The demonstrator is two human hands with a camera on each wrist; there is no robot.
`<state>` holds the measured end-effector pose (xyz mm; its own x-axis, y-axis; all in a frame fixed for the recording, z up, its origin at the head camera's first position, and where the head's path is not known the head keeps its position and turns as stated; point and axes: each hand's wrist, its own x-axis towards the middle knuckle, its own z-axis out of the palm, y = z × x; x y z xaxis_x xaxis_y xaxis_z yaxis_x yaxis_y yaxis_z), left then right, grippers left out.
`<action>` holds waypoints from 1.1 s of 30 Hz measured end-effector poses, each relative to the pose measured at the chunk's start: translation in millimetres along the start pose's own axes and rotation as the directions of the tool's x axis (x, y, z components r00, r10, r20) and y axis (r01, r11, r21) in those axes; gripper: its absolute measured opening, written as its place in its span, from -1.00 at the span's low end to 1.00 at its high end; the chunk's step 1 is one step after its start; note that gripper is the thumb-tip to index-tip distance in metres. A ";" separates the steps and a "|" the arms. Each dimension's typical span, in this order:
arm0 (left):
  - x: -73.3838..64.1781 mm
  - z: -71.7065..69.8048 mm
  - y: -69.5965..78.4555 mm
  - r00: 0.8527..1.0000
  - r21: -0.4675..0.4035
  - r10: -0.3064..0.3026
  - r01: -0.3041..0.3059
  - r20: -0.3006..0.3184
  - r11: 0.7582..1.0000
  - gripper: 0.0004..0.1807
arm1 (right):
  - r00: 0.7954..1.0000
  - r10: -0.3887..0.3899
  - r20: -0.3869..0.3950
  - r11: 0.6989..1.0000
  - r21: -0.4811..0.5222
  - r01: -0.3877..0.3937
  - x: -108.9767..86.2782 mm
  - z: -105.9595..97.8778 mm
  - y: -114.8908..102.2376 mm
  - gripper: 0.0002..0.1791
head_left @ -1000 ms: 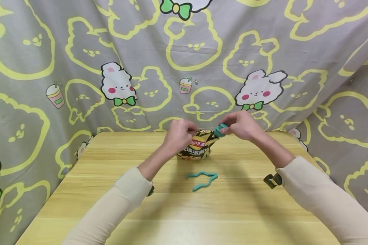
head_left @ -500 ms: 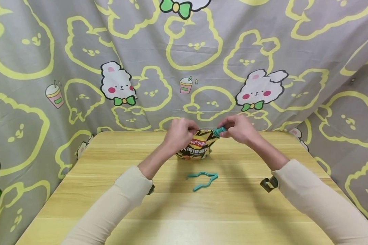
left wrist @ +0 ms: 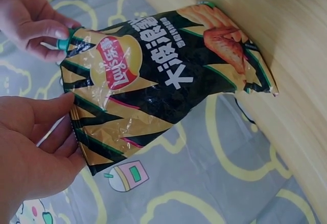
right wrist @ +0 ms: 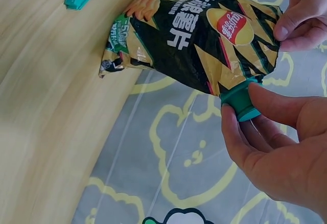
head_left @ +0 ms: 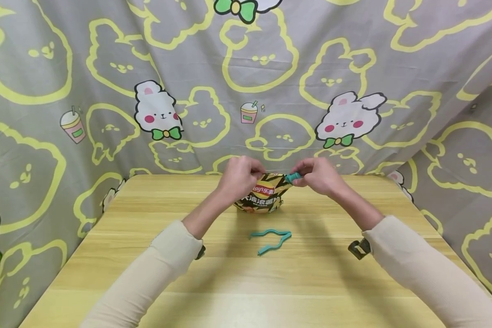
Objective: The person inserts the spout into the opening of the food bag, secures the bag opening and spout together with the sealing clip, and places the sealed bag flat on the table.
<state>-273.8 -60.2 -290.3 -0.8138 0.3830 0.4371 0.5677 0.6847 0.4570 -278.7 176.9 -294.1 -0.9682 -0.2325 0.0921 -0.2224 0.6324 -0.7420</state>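
Observation:
A black-and-gold Lay's potato chip bag [head_left: 264, 198] stands upright near the table's back edge in the head view. My left hand [head_left: 239, 182] pinches its top edge between thumb and fingers. At the bag's top right corner sits a round teal spout [right wrist: 239, 101], which my right hand [head_left: 321, 176] grips between thumb and fingers. The bag's corner meets the spout's inner end in the right wrist view. A thin teal bag clip [head_left: 286, 235] with wavy arms lies spread open on the table in front of the bag.
The light wooden table [head_left: 156, 273] ends at a grey curtain [head_left: 213, 68] with yellow cartoon outlines, which hangs close behind the bag and along both sides.
My right hand has shifted slightly left and down, bringing the spout closer against the bag's corner and turning it more sideways. The left hand and the clip stay in place.

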 end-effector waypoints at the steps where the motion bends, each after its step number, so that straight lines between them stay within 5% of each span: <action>1: 0.1 0.1 0.2 1.000 0.003 -0.001 0.001 0.000 1.000 -0.70 | 1.000 -0.002 -0.002 1.000 -0.002 0.002 0.2 0.3 -0.6 -0.75; 33: 0.5 -0.1 3.2 1.000 0.024 -0.017 0.017 0.004 1.000 -0.68 | 1.000 -0.001 -0.010 0.999 -0.045 0.001 0.2 7.8 -8.2 -0.76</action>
<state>-272.4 -57.9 -288.5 -0.8239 0.3736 0.4260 0.5505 0.7060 0.4455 -276.2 165.9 -293.2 -0.9691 -0.2255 0.0999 -0.2280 0.6648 -0.7114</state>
